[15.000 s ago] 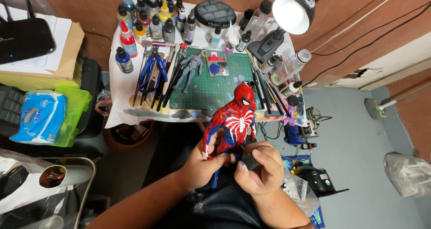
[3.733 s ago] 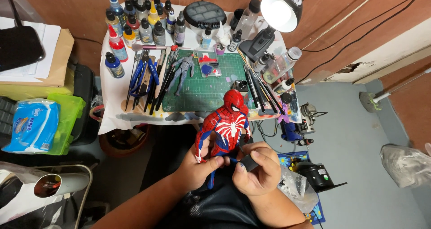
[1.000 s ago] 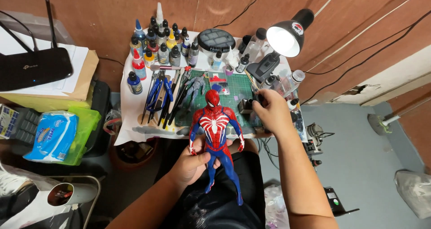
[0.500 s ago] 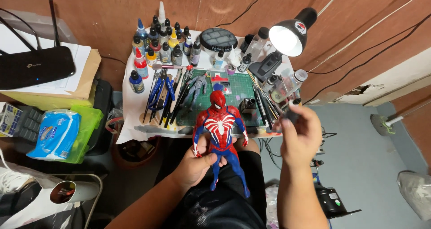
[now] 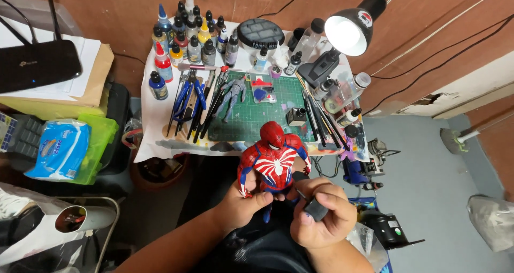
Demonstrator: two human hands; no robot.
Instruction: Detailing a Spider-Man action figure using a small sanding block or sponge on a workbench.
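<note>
Since half a second ago the right hand (image 5: 323, 222) has come down from beside the brushes to the figure's hip, now closed around a small dark tool (image 5: 315, 209). The red-and-blue action figure (image 5: 273, 166) stands upright in front of the table edge, above the person's lap, gripped about the waist and legs by the left hand (image 5: 244, 203). Behind it lie the green cutting mat (image 5: 251, 117), a grey figure (image 5: 232, 93), brushes and paint bottles (image 5: 194, 42). Risk: the tool tip may slip and mark the painted torso, since the figure is braced by one hand only.
</note>
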